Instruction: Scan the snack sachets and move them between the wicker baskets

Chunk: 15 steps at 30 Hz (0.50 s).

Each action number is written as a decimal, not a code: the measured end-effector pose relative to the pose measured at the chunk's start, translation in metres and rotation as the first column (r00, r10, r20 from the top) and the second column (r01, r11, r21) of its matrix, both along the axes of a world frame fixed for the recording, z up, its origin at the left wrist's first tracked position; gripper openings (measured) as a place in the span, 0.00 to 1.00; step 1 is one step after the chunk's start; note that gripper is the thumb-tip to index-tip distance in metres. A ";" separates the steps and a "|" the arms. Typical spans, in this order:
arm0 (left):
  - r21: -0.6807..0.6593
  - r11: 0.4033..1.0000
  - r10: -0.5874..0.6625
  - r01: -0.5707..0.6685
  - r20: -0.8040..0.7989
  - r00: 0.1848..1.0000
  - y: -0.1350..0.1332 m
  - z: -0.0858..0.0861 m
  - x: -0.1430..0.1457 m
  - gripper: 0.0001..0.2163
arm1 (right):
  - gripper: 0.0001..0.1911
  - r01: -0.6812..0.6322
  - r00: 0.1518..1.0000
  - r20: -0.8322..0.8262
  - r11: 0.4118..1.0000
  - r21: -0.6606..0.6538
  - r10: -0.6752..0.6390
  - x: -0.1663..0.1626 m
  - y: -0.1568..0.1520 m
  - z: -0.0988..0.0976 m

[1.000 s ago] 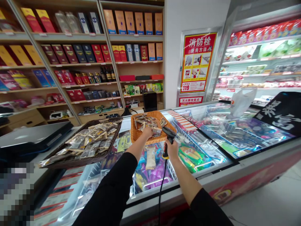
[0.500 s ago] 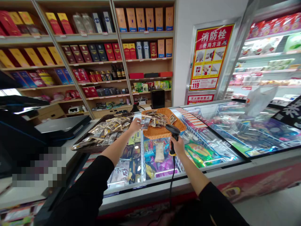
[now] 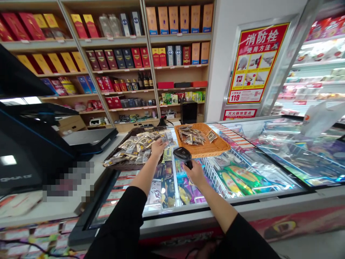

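1. Two bare hands are above the left part of the glass-topped freezer (image 3: 183, 217), and each one appears to be closed around something.
2. The left hand (image 3: 158, 146) is over the right side of the dark basket (image 3: 129, 166). Its fingers seem to pinch a clear packet (image 3: 169, 138), but because of blur I cannot tell the exact grip. Held in this way, the packet probably has most of its surface outside the palm.
3. The right hand (image 3: 196, 173) grasps the scanner (image 3: 182, 154) by its handle, with the head above the fist and turned toward the left hand. Such a hold, I suppose, leaves the front of the scanner uncovered; a trigger is not visible.
4. The dark basket, full of heaped packets (image 3: 134, 146), stands near the table (image 3: 98, 163) which carries a flat-topped device (image 3: 90, 138). Whether basket and table touch, I cannot tell.
5. The orange basket (image 3: 207, 153) rests on the freezer, to the right of the dark one. It contains fewer packets, gathered in its left part, and one lone packet (image 3: 211, 135) further right.
6. The baskets stand side by side, probably so that the left hand can reach both. Their low walls leave the contents easy to see.
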<state>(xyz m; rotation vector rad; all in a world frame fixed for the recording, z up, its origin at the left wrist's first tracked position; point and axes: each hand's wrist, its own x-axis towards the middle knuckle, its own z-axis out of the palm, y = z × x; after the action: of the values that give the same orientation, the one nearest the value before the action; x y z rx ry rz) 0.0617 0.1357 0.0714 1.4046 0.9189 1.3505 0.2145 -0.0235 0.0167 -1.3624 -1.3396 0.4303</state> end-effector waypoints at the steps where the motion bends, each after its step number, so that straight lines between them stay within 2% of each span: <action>1: 0.007 1.000 -0.009 0.009 0.003 1.000 0.000 0.000 0.000 0.21 | 0.12 0.002 1.000 -0.005 1.000 -0.005 -0.002 0.001 0.000 -0.001; 15: 0.034 0.999 0.043 -0.039 -0.115 0.992 -0.005 0.004 0.001 0.12 | 0.11 -0.039 0.998 -0.059 0.999 -0.012 0.038 0.000 -0.004 0.000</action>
<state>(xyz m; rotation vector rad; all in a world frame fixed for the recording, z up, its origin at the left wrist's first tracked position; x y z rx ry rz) 0.0632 0.1309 0.0750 1.5081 1.0111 1.3300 0.2148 -0.0272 0.0168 -1.3268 -1.3185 0.5030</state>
